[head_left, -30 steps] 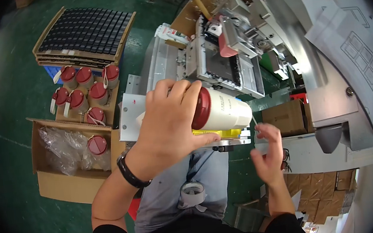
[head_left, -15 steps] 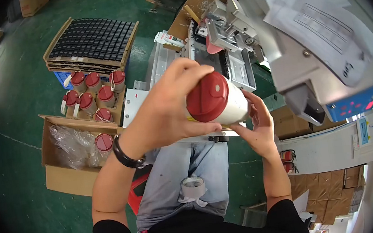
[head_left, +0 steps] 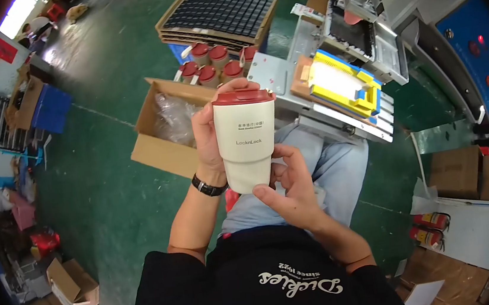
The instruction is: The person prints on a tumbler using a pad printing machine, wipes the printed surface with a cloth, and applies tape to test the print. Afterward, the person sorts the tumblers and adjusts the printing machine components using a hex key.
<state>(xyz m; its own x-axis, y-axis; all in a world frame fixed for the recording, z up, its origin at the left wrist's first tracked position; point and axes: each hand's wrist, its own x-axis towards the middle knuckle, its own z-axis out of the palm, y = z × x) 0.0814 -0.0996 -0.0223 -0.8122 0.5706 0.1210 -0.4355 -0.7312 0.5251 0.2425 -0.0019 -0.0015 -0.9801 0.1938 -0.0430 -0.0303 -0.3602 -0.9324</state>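
A cream travel mug [head_left: 247, 143] with a dark red lid stands nearly upright before me, its printed side facing the camera. Small dark lettering and "LocknLock" show on its wall. My left hand [head_left: 209, 126] wraps around the mug's upper left side and lid, closed on it. With thumb and fingers, my right hand [head_left: 288, 186] grips the lower right side near the base. To the left behind it is an open cardboard box [head_left: 165, 159] with clear plastic bags [head_left: 173, 121] inside. Several red-lidded mugs [head_left: 218, 54] stand beyond that box.
A machine bed with a yellow and blue fixture [head_left: 347, 85] lies to the right, below a printing-type machine [head_left: 355, 19]. A blue control panel [head_left: 478, 47] is at far right. Stacked black grid trays [head_left: 218, 12] stand at the back. Fire extinguishers [head_left: 430, 228] sit lower right.
My view has turned left. The mug has come closer to my body and swung from lid-toward-camera to upright, showing its printed side. Both hands keep hold of it.
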